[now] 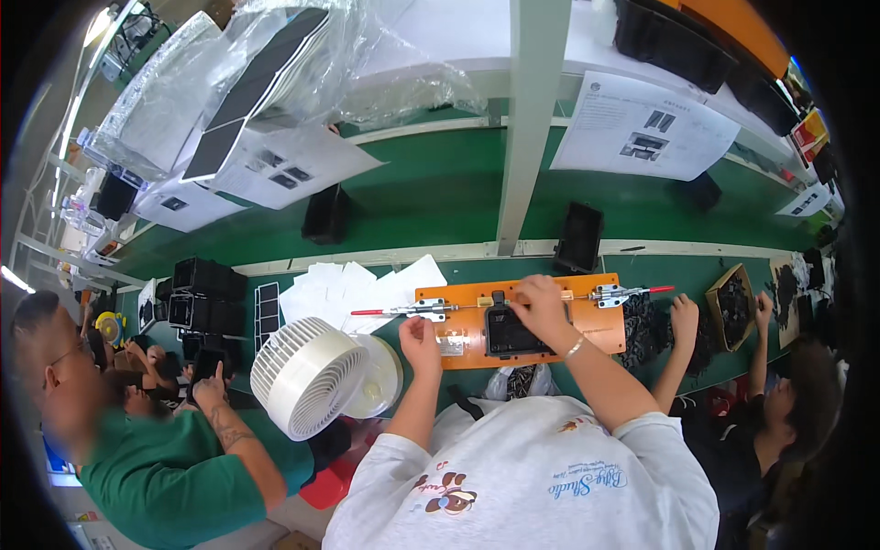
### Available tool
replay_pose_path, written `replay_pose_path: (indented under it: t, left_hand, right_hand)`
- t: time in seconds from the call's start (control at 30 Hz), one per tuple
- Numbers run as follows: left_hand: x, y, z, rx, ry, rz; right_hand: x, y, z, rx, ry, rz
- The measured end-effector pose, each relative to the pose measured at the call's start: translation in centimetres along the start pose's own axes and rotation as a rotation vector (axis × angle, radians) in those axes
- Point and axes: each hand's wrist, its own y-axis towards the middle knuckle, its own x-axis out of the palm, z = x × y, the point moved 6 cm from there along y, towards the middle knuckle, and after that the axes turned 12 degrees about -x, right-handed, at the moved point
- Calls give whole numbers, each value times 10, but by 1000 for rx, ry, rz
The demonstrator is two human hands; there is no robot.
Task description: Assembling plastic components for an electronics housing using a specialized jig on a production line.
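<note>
On the green bench before me lies an orange fixture plate [463,326]. A black rectangular plastic frame [516,341] sits in its middle. Toggle clamps with red handles are mounted at both ends, the left clamp [423,309] and the right clamp [612,294]. My right hand [543,310] is over the frame's upper right part, fingers bent and drawn together; what is under the fingertips is hidden. Beside the plate's left end, just below the left clamp, my left hand [420,346] has its fingers curled together. Anything between them is too small to make out.
A white fan [307,376] stands close on the left, by white paper sheets [344,291]. Black parts [646,330] lie to the right, near a co-worker's hand [684,321]. Another person [183,449] sits left. A post [527,128] rises behind the plate.
</note>
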Motion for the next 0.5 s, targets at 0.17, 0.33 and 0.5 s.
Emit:
replay_pose_path:
  t: [0.17,0.33,0.5]
  left_hand:
    - [-11,8,-19,-159,-189,58]
    - [-41,40,-22,-251,-274,334]
    - [-42,62,22,-364,-539,459]
  right_hand:
    - [38,10,-22,86,2,-293]
    - [39,12,-13,49,13,-428]
    - [45,6,-1,59,-40,-442]
